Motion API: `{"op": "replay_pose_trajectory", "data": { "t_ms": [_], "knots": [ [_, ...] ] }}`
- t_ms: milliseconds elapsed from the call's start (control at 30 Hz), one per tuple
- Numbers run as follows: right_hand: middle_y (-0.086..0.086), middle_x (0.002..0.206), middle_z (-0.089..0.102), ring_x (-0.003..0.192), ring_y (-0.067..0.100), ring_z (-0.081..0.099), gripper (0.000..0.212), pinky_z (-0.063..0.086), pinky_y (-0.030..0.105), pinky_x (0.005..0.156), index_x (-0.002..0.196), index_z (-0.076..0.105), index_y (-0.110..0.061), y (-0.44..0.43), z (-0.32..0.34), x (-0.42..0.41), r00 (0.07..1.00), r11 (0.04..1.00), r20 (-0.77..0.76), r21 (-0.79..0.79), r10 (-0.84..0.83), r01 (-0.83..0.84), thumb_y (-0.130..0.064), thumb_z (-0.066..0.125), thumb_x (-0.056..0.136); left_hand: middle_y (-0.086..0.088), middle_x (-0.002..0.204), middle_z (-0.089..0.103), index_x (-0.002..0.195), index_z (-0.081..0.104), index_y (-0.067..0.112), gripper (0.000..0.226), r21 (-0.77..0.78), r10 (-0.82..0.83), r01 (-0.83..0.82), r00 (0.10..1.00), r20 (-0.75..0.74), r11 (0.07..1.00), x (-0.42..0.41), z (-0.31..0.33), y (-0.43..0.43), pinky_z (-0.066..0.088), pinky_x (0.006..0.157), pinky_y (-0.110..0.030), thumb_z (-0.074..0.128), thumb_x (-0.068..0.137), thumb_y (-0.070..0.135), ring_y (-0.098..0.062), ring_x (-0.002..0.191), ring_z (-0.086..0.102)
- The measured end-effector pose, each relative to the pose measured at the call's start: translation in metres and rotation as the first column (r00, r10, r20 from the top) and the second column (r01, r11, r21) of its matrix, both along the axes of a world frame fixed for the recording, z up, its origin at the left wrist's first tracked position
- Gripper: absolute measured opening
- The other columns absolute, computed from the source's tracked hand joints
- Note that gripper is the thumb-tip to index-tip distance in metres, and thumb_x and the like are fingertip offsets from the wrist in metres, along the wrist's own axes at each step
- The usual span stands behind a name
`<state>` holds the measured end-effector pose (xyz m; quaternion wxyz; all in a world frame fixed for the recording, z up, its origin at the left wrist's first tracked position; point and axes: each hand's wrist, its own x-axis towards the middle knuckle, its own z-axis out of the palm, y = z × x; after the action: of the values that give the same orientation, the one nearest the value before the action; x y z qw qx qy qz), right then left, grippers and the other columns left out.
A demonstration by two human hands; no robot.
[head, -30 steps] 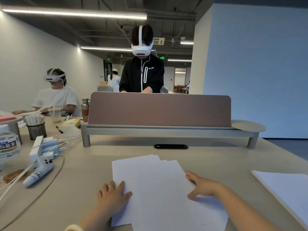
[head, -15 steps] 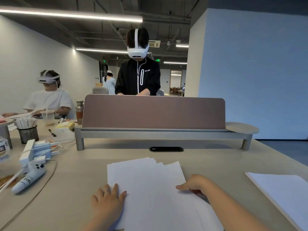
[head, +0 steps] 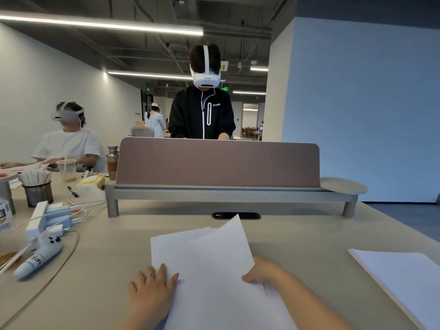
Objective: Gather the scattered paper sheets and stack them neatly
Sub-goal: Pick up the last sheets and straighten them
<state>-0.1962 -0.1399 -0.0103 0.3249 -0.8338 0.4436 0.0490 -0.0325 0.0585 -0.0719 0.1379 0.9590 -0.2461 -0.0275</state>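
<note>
The left hand [head: 152,290] lies flat at the 9 o'clock edge of the paper sheets [head: 190,270], fingers straight and slightly apart. I judge that it anchors the lower sheets, which lie fanned at 6 o'clock on the table [head: 297,234]. At their 3 o'clock edge the right hand [head: 262,270] pinches the top sheet [head: 228,239] with curled fingers, its 12 o'clock corner raised, probably for realignment; a separate white stack [head: 400,279] lies well apart at 3 o'clock.
</note>
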Motion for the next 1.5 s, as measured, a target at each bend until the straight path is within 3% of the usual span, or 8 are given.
{"op": "replay_pose_trajectory", "data": {
  "t_ms": [133,467,733,1000,1067,1167,1267,1500],
  "knots": [
    [0.002,0.134,0.047,0.129,0.023,0.043,0.046,0.039,0.031,0.107,0.128,0.051,-0.02,0.01,0.003,0.008,0.998,0.992,-0.065,-0.129,0.002,-0.011,-0.035,0.053,0.084,0.001,0.156,0.016,0.149,0.012,0.032,0.061,0.004,0.004,-0.004,1.0,0.015,1.0,-0.002,0.002,0.001,0.015,0.112,-0.039,0.013,0.094,0.059,-0.023,0.141,0.014],
    [0.004,0.121,0.062,0.113,0.024,0.058,0.043,0.047,0.036,0.1,0.122,0.058,-0.011,-0.007,-0.001,-0.001,0.986,0.993,0.157,0.11,-0.053,0.035,-0.023,0.066,0.081,0.001,0.157,0.015,0.149,0.011,0.031,0.062,-0.02,0.018,-0.018,1.0,0.009,1.0,-0.006,0.004,0.002,0.013,0.114,-0.039,0.013,0.094,0.059,-0.024,0.144,0.011],
    [0.004,0.095,0.062,0.086,0.021,0.056,0.037,0.044,0.023,0.075,0.118,0.056,-0.005,-0.003,-0.014,-0.004,0.977,0.997,0.206,0.073,-0.048,0.034,-0.013,0.063,0.082,0.002,0.154,0.022,0.149,0.013,0.03,0.061,-0.084,0.024,-0.024,1.0,0.0,0.996,-0.005,0.006,0.005,0.017,0.113,-0.036,0.016,0.095,0.057,-0.022,0.14,0.02],
    [0.017,0.116,0.064,0.105,0.03,0.063,0.038,0.051,0.038,0.092,0.12,0.055,-0.001,-0.031,-0.016,-0.04,0.832,0.96,0.491,0.232,-0.257,0.159,-0.001,0.063,0.083,-0.002,0.155,0.025,0.149,0.017,0.028,0.067,-0.13,0.028,-0.034,0.998,-0.052,0.991,-0.004,0.017,0.006,0.018,0.115,-0.036,0.018,0.091,0.063,-0.024,0.141,0.021],
    [0.017,0.116,0.065,0.106,0.032,0.063,0.037,0.051,0.044,0.093,0.121,0.053,-0.003,-0.033,-0.013,-0.049,0.758,0.943,0.576,0.295,-0.306,0.157,0.001,0.061,0.085,-0.004,0.155,0.027,0.149,0.021,0.026,0.08,-0.274,-0.057,0.023,0.991,-0.12,0.961,-0.002,0.028,0.001,0.019,0.116,-0.037,0.021,0.084,0.072,-0.024,0.142,0.023],
    [0.01,0.11,0.069,0.101,0.03,0.066,0.035,0.05,0.05,0.095,0.12,0.055,-0.008,-0.029,0.0,-0.056,0.665,0.934,0.672,0.339,-0.325,0.113,-0.007,0.063,0.085,-0.006,0.15,0.035,0.15,0.019,0.019,0.088,-0.667,-0.283,-0.033,0.889,-0.359,0.744,-0.013,0.059,-0.008,0.029,0.11,-0.04,0.058,0.081,0.056,-0.026,0.137,0.036],
    [0.006,0.109,0.069,0.1,0.028,0.067,0.031,0.051,0.05,0.094,0.117,0.055,-0.016,-0.023,0.022,-0.057,0.566,0.937,0.763,0.345,-0.312,0.052,-0.008,0.061,0.087,-0.005,0.127,0.055,0.147,0.022,0.023,0.122,-0.776,-0.435,-0.037,0.811,-0.391,0.629,-0.011,0.092,-0.016,0.045,0.097,-0.039,0.079,0.048,0.065,-0.025,0.114,0.056],
    [0.003,0.107,0.066,0.099,0.024,0.065,0.023,0.052,0.042,0.09,0.102,0.052,-0.019,-0.006,0.064,-0.046,0.34,0.935,0.886,0.351,-0.314,-0.05,-0.004,0.061,0.087,0.009,0.098,0.069,0.099,0.06,0.026,0.022,-0.894,-0.484,0.153,0.872,-0.079,0.421,-0.02,0.138,-0.021,0.054,0.07,-0.026,0.066,0.085,0.011,-0.01,0.088,0.066]
  ]
}}
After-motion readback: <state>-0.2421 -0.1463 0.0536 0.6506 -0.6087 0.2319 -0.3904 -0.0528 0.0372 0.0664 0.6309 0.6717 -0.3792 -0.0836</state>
